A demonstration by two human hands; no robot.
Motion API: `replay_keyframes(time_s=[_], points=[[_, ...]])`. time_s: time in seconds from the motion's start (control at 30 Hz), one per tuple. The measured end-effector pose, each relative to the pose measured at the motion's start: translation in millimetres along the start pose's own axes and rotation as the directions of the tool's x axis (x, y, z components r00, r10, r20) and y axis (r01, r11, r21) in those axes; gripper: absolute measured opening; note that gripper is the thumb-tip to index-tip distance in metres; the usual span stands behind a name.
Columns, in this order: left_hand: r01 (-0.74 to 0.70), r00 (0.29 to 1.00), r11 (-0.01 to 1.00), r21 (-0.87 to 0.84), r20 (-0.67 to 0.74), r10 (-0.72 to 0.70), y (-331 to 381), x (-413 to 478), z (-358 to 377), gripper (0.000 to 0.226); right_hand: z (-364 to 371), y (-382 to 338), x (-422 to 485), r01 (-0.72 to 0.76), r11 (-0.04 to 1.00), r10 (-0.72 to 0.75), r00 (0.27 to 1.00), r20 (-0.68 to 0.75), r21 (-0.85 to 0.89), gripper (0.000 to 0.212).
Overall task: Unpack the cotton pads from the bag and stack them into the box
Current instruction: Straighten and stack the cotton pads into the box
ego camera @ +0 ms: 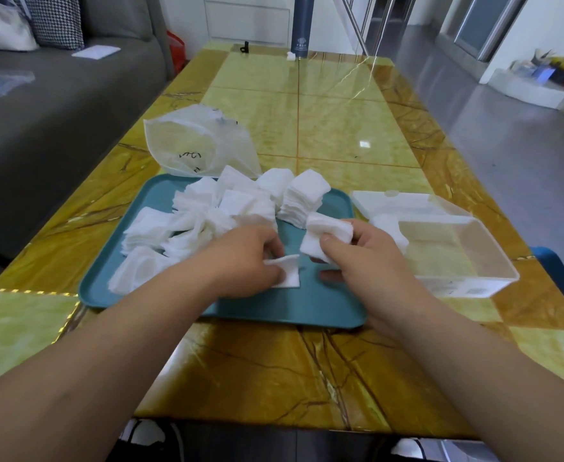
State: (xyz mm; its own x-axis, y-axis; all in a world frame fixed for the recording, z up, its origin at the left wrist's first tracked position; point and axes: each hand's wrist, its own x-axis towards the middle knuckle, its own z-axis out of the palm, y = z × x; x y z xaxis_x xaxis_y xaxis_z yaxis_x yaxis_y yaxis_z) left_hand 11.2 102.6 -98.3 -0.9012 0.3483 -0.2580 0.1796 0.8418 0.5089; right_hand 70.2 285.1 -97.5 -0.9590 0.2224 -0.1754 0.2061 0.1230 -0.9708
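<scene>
Several heaps of white square cotton pads (207, 215) lie on a teal tray (307, 308). My right hand (367, 261) grips a small stack of pads (327, 233) above the tray's right part. My left hand (250, 261) pinches a single pad (289, 273) that lies on the tray. The clear plastic box (457, 258) stands open to the right of the tray, its lid (404, 201) flipped back, with a few pads (390, 228) at its left end. The empty translucent bag (193, 145) lies behind the tray.
The tray sits on a yellow marble-patterned table (324, 128). A dark bottle (302, 25) stands at the table's far end. A grey sofa (57, 105) runs along the left. A blue chair edge (560, 278) shows at the right of the table.
</scene>
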Motion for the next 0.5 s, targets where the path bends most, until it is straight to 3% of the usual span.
replay_keyframes(time_s=[0.13, 0.27, 0.37, 0.5], points=[[-0.058, 0.996, 0.994, -0.088, -0.066, 0.052, 2, -8, -7, 0.008, -1, 2, 1, -0.017, 1.0, 0.017, 1.0, -0.006, 0.016, 0.013], [-0.199, 0.975, 0.891, -0.408, -0.177, 0.136, 7, -25, -23, 0.008, -1, 0, 1, -0.027, 0.999, 0.026, 0.999, 0.022, 0.032, 0.015], [-0.254, 0.967, 0.786, -0.563, -0.139, 0.213, 14, -33, -24, 0.015, 0, -3, -1, -0.016, 1.0, 0.014, 0.99, 0.138, 0.015, 0.024], [-0.239, 0.969, 0.773, -0.587, -0.191, 0.155, 14, -29, -20, 0.015, 0, -10, -6, -0.026, 0.995, -0.009, 0.943, 0.332, 0.101, 0.029]])
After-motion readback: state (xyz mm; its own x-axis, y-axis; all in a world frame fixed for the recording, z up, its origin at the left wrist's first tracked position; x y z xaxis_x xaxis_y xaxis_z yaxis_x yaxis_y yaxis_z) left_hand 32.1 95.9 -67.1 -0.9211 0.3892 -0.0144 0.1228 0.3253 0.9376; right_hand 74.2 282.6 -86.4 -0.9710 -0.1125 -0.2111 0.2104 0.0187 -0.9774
